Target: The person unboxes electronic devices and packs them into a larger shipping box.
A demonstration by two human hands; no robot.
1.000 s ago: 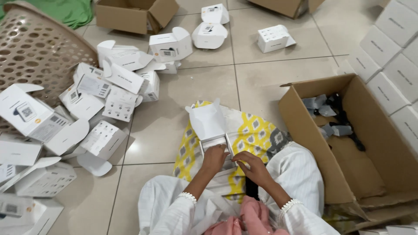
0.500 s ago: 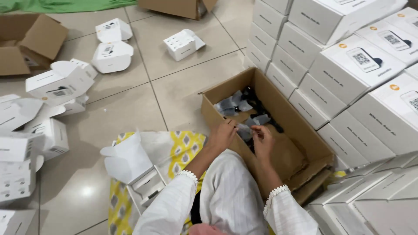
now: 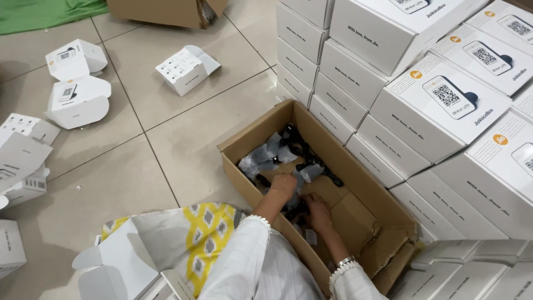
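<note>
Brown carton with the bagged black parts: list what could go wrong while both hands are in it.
1. Both the left hand and right hand dig among the bagged black parts in the brown carton; tangled pieces could likely come up together.
2. The stack of white boxes stands right against the carton's far wall; a nudge might shift it.
3. The open white box sits on the lap, unsupported, and could slip.
</note>
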